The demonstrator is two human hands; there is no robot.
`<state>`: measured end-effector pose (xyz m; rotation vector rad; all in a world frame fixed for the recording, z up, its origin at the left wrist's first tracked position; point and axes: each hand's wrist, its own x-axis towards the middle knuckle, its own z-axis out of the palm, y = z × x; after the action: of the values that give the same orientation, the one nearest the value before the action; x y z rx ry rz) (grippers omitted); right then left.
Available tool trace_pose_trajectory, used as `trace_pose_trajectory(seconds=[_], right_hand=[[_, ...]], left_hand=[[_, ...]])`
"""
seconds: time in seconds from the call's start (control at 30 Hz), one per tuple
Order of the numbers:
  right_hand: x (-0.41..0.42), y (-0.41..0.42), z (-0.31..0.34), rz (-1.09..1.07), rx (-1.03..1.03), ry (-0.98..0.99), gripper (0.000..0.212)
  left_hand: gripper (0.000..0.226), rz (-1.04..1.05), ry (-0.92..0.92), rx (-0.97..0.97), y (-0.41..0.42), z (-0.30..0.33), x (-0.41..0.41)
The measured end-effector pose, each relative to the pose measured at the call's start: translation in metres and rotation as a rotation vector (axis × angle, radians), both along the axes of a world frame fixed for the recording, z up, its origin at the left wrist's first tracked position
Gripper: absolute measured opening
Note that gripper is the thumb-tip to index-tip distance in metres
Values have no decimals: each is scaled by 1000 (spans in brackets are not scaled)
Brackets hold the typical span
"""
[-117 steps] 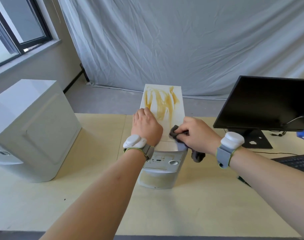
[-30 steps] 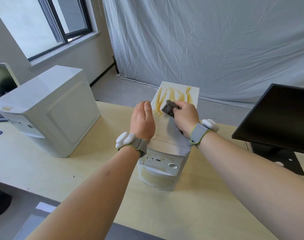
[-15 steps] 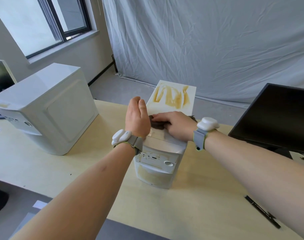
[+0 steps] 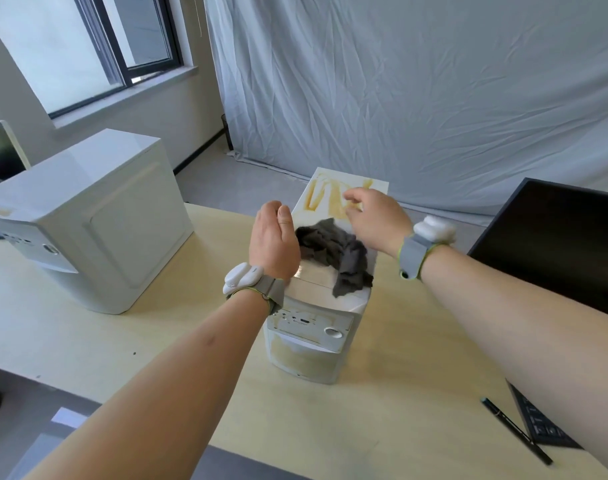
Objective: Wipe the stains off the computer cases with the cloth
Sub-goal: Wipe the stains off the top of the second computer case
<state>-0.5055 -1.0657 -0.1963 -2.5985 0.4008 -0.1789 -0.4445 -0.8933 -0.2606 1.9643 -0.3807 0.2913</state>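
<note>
Pen (image 4: 515,430) and keyboard (image 4: 538,424) lie at the table's (image 4: 382,420) near right edge. Small computer case (image 4: 316,327) stands mid-table. Grey cloth (image 4: 333,251) lies crumpled on its top, one tail hanging toward the front panel. Left hand (image 4: 273,242) rests against the case's top left edge, fingers straight, grip apart. Right hand (image 4: 373,220) hovers above the cloth, fingers loosely bent, holding nothing. Yellow-brown stains (image 4: 325,199) cover the top's far end. Larger case (image 4: 98,220) stands near the left edge; monitor (image 4: 555,237) at far right.
</note>
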Motion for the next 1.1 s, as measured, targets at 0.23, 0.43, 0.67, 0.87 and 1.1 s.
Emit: trace_pose_trajectory(seconds=[0.23,0.43,0.67,0.87,1.1], right_hand=[[0,30,-55,414,-344,232,78],[54,40,-58,314,-393,145,54],[35,56,-46,498,-350,129,66],[-15,45,-42,590,-327,170,56],[24,51,-40,273,-349,227,50]], left_hand=[[31,-18,-5,-44,1,-4,3],[38,-35,-12,-77,0,-7,7],[47,-43,7,-112,1,-8,7],[51,-75,125,-212,3,-1,4],[53,-96,494,-469,26,15,28]])
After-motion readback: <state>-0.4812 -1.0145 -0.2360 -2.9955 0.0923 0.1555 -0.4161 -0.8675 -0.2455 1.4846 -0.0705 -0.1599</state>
